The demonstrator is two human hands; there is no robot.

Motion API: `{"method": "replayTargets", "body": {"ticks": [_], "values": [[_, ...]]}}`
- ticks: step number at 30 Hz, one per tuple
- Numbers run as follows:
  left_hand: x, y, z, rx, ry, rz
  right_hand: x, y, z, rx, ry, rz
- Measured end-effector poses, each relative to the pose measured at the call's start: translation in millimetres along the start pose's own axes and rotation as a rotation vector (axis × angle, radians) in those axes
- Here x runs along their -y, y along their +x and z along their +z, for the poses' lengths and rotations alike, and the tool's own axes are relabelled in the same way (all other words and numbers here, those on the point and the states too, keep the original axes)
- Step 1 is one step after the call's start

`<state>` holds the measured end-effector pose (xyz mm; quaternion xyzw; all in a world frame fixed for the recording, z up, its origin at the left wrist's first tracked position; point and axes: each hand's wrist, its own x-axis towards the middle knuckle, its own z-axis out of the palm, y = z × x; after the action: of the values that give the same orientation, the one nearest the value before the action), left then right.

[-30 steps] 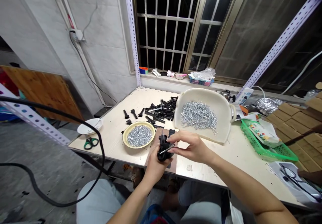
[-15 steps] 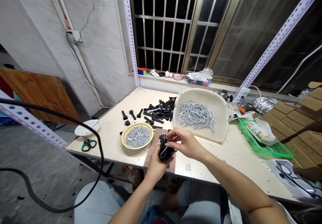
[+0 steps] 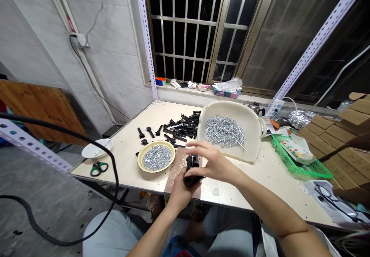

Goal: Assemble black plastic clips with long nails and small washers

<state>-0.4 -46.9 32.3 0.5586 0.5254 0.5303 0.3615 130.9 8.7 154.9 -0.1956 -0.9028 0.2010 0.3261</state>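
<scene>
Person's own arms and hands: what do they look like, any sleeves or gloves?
The left hand and right hand are ungloved. The left forearm and right forearm are uncovered where visible, with no clear markings.

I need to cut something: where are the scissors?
In the head view, the scissors lie on the left of the table, in front of the white bowl and left of the yellow bowl.
</scene>
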Motion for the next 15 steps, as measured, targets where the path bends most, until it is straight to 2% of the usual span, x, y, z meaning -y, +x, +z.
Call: {"method": "replayTargets", "body": {"ticks": [2,4,6,10,12,15], "values": [[-7,-1,-5.9,0.025,-0.032,-0.002,-5,-3,-10,-0.221,0.025,0.064],[-13,-2,-11.2,0.053,-0.057,0.004,-13,-7,-16,-0.344,0.056,0.15],[-18,-3,-14.1,0.076,-0.063,0.025,-23,-11,-16,-0.33,0.113,0.208],[-21,-2,-13.2,0.136,-0.088,0.051,-39,-20,-1,-0.222,0.231,0.26],[-19,-2,-12.0,0.174,-0.138,0.015,-44,-25,6,-0.224,0.263,0.301],[-14,0,-10.9,0.237,-0.255,-0.115,-52,-32,15,-0.208,0.356,0.391]]}}
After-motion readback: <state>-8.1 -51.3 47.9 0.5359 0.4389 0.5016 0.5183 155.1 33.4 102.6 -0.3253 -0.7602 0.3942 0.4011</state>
